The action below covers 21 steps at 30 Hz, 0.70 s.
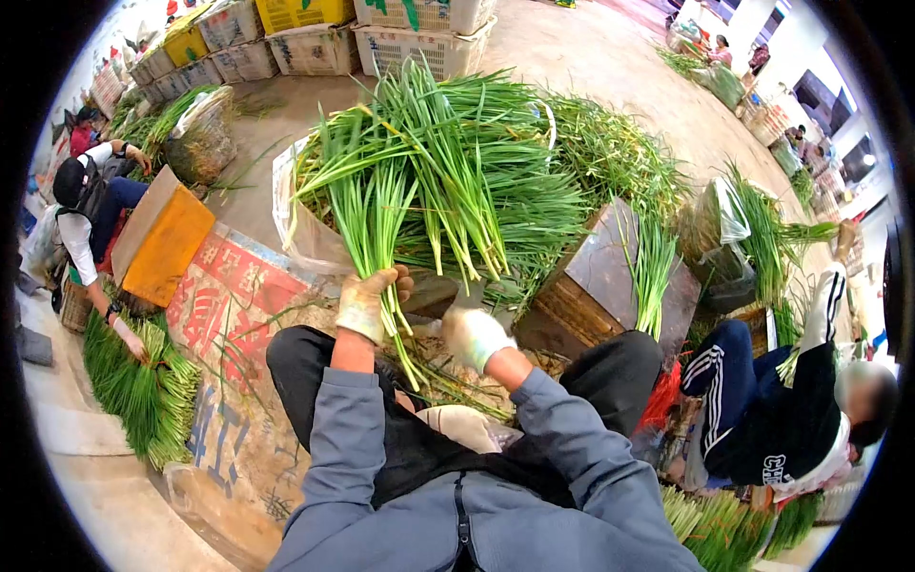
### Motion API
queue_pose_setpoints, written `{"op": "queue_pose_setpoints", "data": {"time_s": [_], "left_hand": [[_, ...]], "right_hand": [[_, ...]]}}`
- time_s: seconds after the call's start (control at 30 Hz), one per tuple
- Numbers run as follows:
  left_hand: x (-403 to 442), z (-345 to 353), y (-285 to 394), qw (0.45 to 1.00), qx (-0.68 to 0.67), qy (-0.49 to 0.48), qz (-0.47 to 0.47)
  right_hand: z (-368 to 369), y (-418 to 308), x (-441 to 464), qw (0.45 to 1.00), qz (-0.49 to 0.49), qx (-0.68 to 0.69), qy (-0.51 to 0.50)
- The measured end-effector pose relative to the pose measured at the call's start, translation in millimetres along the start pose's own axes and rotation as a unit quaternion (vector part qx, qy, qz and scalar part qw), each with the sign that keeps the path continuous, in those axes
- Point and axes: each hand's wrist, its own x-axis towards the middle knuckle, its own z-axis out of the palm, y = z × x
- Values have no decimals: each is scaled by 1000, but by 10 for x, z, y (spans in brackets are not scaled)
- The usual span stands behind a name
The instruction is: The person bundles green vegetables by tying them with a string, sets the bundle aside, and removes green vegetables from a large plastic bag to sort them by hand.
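My left hand (370,307), in a pale work glove with bare fingertips, is closed around a small bunch of garlic chives (381,224). Their leaves point away from me, and a few loose stalks hang below the fist towards my lap. Just right of it, my right hand (474,339), also gloved, is smeared by motion, so its fingers cannot be made out. Beyond both hands a big heap of chives (534,181) fills a white-rimmed container (284,195). A sorted bunch (651,276) lies on a dark-topped wooden block (599,267) at my right.
A co-worker (86,205) at left handles tied chives (143,391) beside an orange-faced box (172,238). Another person (782,410) sits close at right, an arm stretched to chives. Stacked crates (415,52) stand at the back. Printed sheeting (233,305) and scraps cover the floor.
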Motion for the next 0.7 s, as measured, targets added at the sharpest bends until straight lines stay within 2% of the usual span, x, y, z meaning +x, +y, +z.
{"op": "queue_pose_setpoints", "data": {"time_s": [0.03, 0.07, 0.13, 0.2, 0.27, 0.3, 0.4, 0.47, 0.53, 0.6, 0.67, 0.7], "left_hand": [[4, -26, -14, 1000, 8, 2, -4], [13, -29, -41, 1000, 10, 2, -2], [22, -66, -106, 999, 51, 11, -13], [18, -34, -70, 999, 36, 6, -22], [11, -5, -37, 993, 96, 45, -52], [-49, 35, -42, 999, 36, 15, -37], [-48, 74, -106, 997, 44, -43, -47], [-42, 61, -142, 997, 50, -42, -38], [-55, 20, -133, 997, 55, -35, -30], [-81, -10, -88, 998, 62, -13, -32], [-65, 17, -113, 997, 67, -7, -41], [-48, 8, -157, 997, 64, -25, -41]], "right_hand": [[-172, -46, -6, 979, 106, 130, 118], [-383, -163, 50, 963, 156, 145, 162], [-409, -220, 287, 956, 173, 97, 214], [-427, -217, 412, 959, 169, 102, 202], [-384, -257, 373, 961, 114, 205, 148], [-393, -382, 229, 956, 77, 242, 150], [-258, -552, 12, 972, 37, 219, 81], [-228, -454, -39, 973, 3, 215, 90], [-442, -308, -154, 973, 26, 196, 116], [-717, -194, -137, 945, 200, 159, 207], [-612, 61, 10, 944, 210, 57, 250], [-543, 165, 67, 956, 197, 23, 216]]}}
